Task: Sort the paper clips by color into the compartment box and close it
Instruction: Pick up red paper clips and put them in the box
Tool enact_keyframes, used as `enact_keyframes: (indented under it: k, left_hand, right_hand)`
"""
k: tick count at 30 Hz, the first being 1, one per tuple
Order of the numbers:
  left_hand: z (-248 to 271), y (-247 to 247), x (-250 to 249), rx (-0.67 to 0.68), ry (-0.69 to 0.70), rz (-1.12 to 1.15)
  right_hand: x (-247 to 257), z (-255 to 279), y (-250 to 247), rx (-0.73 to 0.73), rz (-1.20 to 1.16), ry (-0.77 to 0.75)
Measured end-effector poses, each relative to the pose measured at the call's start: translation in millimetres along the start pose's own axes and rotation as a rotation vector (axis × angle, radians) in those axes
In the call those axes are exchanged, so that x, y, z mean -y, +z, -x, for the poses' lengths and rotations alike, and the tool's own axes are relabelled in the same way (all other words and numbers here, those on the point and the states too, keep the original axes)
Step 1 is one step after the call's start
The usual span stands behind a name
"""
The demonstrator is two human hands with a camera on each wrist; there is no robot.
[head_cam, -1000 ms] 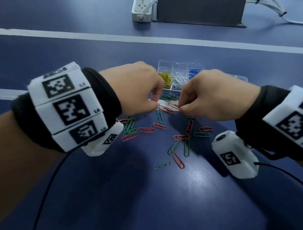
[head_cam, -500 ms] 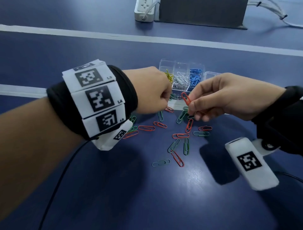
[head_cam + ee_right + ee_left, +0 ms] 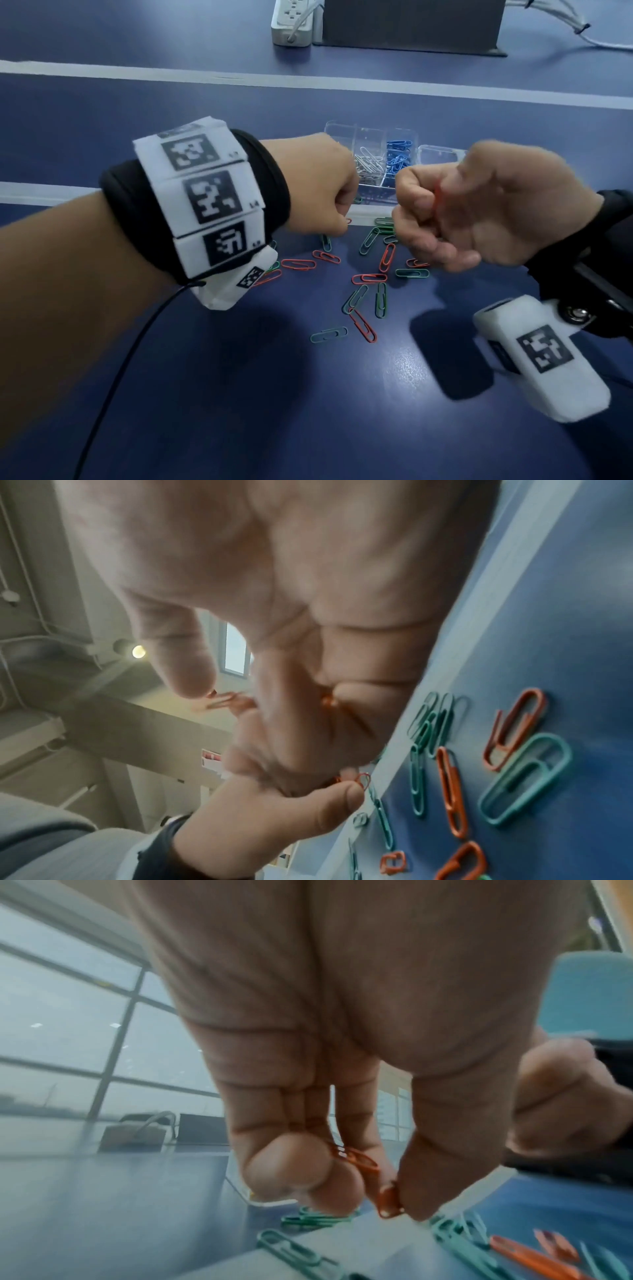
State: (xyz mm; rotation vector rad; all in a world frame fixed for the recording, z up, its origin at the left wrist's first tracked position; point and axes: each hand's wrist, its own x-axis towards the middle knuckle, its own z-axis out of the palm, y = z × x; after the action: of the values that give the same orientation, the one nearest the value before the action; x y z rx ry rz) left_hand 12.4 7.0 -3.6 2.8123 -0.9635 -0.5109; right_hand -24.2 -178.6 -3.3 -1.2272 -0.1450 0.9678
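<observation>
Both our hands are bunched up over the table: from the head view, our left hand [image 3: 329,185] is curled tight and our right hand [image 3: 486,209] pinches red clips [image 3: 437,200], just in front of the open compartment box [image 3: 373,137], with red and green loose clips [image 3: 368,279] scattered below. The left wrist view shows a red bundle [image 3: 368,1175] squeezed between thumb and fingers. The right wrist view is blurry, red barely showing. That bundle could slip and scatter, or land in the blue section.
</observation>
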Motion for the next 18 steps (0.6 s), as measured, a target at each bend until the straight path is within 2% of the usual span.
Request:
enact_keyframes:
  k: [3,5,8,13,15,18]
  left_hand:
    - [7,-3,8,0.002,-0.061,0.170]
    - [13,-2,14,0.071,-0.086,0.347]
    - [24,2,25,0.146,-0.104,0.617]
    - [44,8,36,0.188,-0.126,0.621]
    - [51,9,38,0.204,-0.151,0.579]
    - [59,11,37,0.189,-0.177,0.484]
  right_hand:
    - [0,3,2,-0.109,0.105,-0.044]
    - [-2,2,0,-0.215,0.206,-0.047]
    - [-3,1,-3,-0.288,0.267,-0.017]
    - [-7,1,-4,-0.349,0.469,0.057]
    - [-6,2,-5,-0.386,0.735,0.095]
    - [-4,6,-4,-0.416,1.257,0.119]
